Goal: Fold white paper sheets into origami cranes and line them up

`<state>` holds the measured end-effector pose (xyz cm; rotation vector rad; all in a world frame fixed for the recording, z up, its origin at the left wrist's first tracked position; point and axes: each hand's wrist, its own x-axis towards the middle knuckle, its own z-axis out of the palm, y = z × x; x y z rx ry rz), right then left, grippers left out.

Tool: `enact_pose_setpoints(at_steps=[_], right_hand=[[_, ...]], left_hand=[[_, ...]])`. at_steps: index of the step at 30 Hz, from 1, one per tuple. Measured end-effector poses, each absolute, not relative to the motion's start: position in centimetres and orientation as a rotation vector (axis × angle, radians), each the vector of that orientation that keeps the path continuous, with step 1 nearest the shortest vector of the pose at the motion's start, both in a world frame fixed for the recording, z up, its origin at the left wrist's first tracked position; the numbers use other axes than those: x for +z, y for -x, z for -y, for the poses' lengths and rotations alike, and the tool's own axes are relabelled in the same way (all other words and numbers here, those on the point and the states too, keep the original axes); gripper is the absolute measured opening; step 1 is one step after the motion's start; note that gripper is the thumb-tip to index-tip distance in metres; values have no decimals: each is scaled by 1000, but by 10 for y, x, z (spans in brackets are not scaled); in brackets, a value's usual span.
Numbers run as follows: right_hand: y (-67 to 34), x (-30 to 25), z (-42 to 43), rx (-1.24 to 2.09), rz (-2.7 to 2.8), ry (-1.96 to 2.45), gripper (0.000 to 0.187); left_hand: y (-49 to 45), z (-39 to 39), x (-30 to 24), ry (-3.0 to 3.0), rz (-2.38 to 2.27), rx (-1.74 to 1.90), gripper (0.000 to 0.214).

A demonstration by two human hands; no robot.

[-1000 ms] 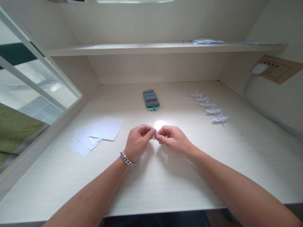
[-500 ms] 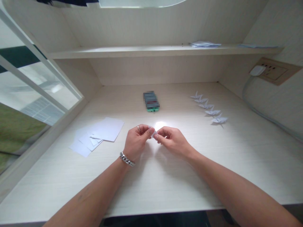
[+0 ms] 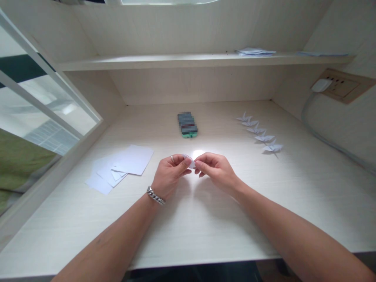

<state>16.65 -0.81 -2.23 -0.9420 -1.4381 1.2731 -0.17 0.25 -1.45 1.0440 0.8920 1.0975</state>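
Note:
Between my two hands, above the middle of the desk, is a small folded white paper [image 3: 190, 161]. My left hand [image 3: 173, 170], with a ring and a chain bracelet, pinches its left side between thumb and fingers. The thumb and index finger of my right hand [image 3: 213, 169] close on its right edge. Most of the paper is hidden by the fingers, so its exact folded shape cannot be made out. To the right, several white origami cranes [image 3: 272, 148] stand in a slanting row. Loose sheets of white paper [image 3: 136, 158] lie overlapping to the left.
A dark, pixelated phone-like object [image 3: 188, 125] with a green edge lies behind my hands. A shelf [image 3: 176, 62] runs across the back with paper stacks [image 3: 255, 51] on it. At right, a plug and cable [image 3: 321, 85] hang from a wall socket [image 3: 346, 86].
My right thumb and fingers have shifted slightly right and up along the paper, and a little more of it shows between the hands. My left hand keeps its pinch.

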Motion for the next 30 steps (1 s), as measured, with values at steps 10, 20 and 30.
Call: enact_pose_setpoints(at_steps=[10,20,30], right_hand=[[-166,-21,7,1437,1362,864,24],[-162,-21,12,1065,1437,1019,20],[-163,-21,13,949,1431,1037,12]], left_hand=[[0,-3,-17,-888,-719,1051,25],[-3,-2,-17,-930,-836,1083,32],[-3,-3,-17,-1005,-971,1058,30]])
